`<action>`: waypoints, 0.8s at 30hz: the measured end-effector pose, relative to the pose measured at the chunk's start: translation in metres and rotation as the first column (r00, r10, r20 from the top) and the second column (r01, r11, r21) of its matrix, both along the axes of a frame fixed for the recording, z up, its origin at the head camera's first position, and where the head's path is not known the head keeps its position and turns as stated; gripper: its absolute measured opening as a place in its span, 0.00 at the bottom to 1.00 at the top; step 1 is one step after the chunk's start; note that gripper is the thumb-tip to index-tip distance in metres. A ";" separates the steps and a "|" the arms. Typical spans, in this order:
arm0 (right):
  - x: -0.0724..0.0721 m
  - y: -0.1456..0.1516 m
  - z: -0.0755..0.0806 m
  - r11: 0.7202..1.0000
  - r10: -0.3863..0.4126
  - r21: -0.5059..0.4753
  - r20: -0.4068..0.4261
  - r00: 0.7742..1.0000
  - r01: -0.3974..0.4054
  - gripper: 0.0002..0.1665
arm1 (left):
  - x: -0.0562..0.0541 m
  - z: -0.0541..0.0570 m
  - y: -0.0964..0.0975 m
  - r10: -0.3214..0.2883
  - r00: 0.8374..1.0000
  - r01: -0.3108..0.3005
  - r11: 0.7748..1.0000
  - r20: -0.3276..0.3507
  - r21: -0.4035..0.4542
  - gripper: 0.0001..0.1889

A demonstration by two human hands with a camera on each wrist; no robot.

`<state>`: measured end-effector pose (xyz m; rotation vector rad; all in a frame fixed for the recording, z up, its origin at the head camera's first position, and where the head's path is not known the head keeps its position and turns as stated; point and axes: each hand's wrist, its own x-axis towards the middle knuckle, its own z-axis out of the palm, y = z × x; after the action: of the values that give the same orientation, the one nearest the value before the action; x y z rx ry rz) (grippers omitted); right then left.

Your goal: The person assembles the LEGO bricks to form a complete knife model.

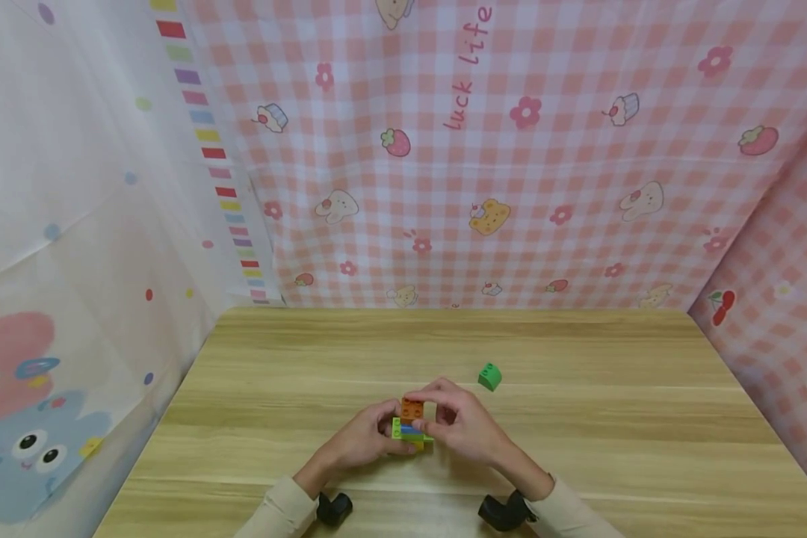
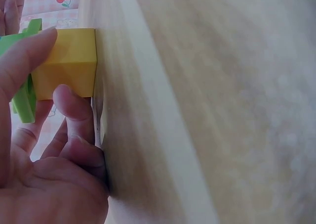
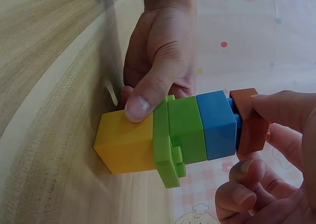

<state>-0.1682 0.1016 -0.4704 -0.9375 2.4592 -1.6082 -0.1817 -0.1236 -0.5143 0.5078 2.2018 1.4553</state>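
A stack of toy building bricks stands on the table between the hands. In the right wrist view it runs from a yellow brick (image 3: 123,142) at the base through a lime plate (image 3: 163,152) and a green brick (image 3: 187,130) to a blue brick (image 3: 218,127). My left hand (image 1: 365,436) grips the yellow brick low down, thumb on one face and fingers opposite. With my right hand (image 1: 469,424) I pinch an orange-brown brick (image 3: 253,125) between thumb and fingers. It sits slightly tilted over the blue brick, whose studs still show in the gap.
A green curved brick (image 1: 490,376) lies on the wooden table (image 1: 598,418), beyond my right hand. Black devices sit at both wrists, the left one (image 1: 335,509) and the right one (image 1: 504,512). Printed cloth (image 1: 444,172) hangs behind the table and along both sides.
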 end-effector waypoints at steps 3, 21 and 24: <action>0.000 0.000 0.000 1.000 0.002 -0.001 -0.004 1.000 -0.002 0.21 | 0.000 0.000 0.000 -0.005 1.000 0.005 1.000 0.000 0.006 0.16; 0.001 -0.003 -0.001 0.999 -0.027 0.026 -0.062 0.998 0.029 0.22 | 0.001 0.000 0.001 -0.019 1.000 0.019 0.999 0.007 0.032 0.16; 0.001 -0.003 -0.001 0.999 -0.025 0.024 -0.070 0.997 0.026 0.22 | 0.001 0.001 0.001 -0.021 1.000 0.020 0.999 0.014 0.040 0.16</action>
<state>-0.1668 0.0989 -0.4717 -0.9791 2.5409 -1.5753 -0.1806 -0.1224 -0.5138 0.5301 2.1541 1.4905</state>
